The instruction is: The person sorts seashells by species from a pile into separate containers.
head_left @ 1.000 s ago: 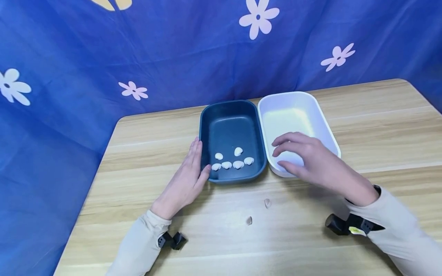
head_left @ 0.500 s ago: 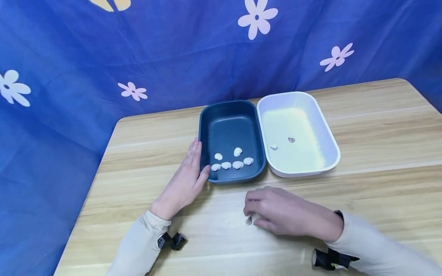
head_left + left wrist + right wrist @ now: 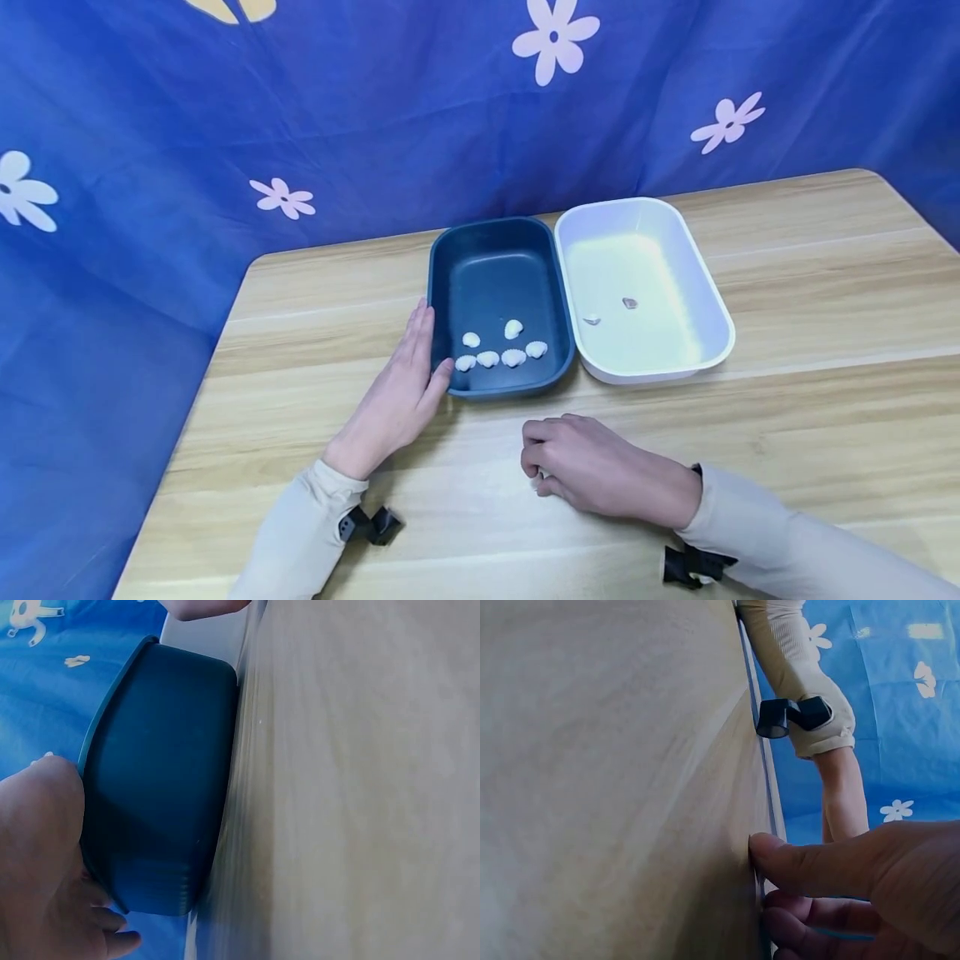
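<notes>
My left hand (image 3: 393, 396) rests along the left side of a dark blue tray (image 3: 498, 287), fingers straight and thumb at its near rim. Several white ribbed seashells (image 3: 513, 358) lie in the near part of that tray. On the table in front of the trays, my right hand (image 3: 592, 467) pinches a small pale seashell (image 3: 536, 481) between thumb and fingertips, the shell mostly hidden. The right wrist view shows the thumb (image 3: 802, 862) and curled fingers at the tabletop. The white tray (image 3: 720, 337) holds a pale shell (image 3: 592, 320) and a brownish one (image 3: 630, 303).
The two trays stand side by side, touching or nearly so, towards the back of the wooden table (image 3: 322, 325). Behind the table hangs a blue curtain (image 3: 412, 108) with flower prints. A black camera (image 3: 371, 527) sits on the left wrist.
My right hand has left the white tray, uncovering two shells in it, and has come down to the table, where it closes on a shell. The left hand stays on the blue tray.
</notes>
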`<control>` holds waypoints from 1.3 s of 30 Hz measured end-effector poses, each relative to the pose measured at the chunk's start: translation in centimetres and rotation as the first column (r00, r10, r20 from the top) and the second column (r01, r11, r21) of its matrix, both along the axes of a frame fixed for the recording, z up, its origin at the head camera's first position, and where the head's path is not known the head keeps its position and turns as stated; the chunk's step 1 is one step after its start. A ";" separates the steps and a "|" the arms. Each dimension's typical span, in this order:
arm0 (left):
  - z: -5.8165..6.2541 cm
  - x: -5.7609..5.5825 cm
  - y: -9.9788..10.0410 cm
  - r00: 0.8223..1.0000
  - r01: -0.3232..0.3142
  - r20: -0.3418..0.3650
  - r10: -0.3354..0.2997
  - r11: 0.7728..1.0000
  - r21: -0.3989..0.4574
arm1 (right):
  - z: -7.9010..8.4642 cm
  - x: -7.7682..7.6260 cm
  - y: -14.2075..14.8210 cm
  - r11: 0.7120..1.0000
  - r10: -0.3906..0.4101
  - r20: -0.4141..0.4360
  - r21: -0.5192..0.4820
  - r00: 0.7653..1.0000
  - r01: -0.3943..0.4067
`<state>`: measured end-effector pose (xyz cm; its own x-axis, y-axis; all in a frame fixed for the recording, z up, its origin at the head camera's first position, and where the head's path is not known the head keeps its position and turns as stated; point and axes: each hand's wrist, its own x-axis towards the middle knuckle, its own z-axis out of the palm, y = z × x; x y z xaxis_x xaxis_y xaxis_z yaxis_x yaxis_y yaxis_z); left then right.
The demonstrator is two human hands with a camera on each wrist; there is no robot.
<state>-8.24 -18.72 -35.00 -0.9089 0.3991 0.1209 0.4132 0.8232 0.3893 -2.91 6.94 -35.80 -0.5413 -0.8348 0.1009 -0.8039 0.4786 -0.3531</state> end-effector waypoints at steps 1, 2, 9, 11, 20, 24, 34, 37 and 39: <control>0.0 0.0 0.0 1.000 0.000 -0.001 0.000 1.000 0.002 | 0.0 0.0 0.0 1.000 0.008 -0.004 -0.001 1.000 -0.008; 0.0 0.0 0.0 1.000 -0.001 -0.001 0.001 1.000 0.003 | 0.0 -0.1 0.0 1.000 0.015 -0.004 0.002 1.000 -0.015; 0.1 -0.1 0.0 1.000 -0.004 -0.001 0.004 1.000 0.003 | 1.8 -0.6 0.3 0.999 0.042 0.036 -0.011 0.998 -0.042; 0.1 -0.1 0.0 1.000 -0.003 -0.002 0.003 1.000 0.005 | 2.7 -0.8 0.6 0.998 0.043 0.046 -0.040 0.998 -0.041; 0.1 0.0 0.0 1.000 -0.005 -0.005 0.005 1.000 0.000 | 5.8 -2.1 3.3 0.972 -0.037 -0.055 -0.235 0.998 0.023; -0.1 0.0 0.0 1.000 -0.001 -0.008 0.001 1.000 -0.003 | 6.4 -3.1 4.6 0.958 -0.108 -0.062 -0.273 0.992 0.087; 0.3 0.1 -0.1 0.999 0.004 -0.033 -0.007 0.998 -0.068 | 6.9 -5.2 6.8 0.932 -0.231 -0.047 -0.298 0.972 0.207; 0.5 0.0 0.0 0.999 0.010 -0.033 -0.013 0.997 -0.079 | 6.9 -5.7 7.3 0.926 -0.254 -0.033 -0.296 0.967 0.234; 0.5 0.0 0.0 0.999 0.010 -0.036 -0.013 0.996 -0.088 | 6.9 -6.0 7.6 0.922 -0.275 -0.015 -0.289 0.961 0.259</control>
<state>-8.25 -18.74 -34.45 -0.9000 0.4198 0.1177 0.4352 0.8489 0.2999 -8.95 14.54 -28.92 -0.7271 -0.5931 0.3459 -0.6819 0.5653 -0.4642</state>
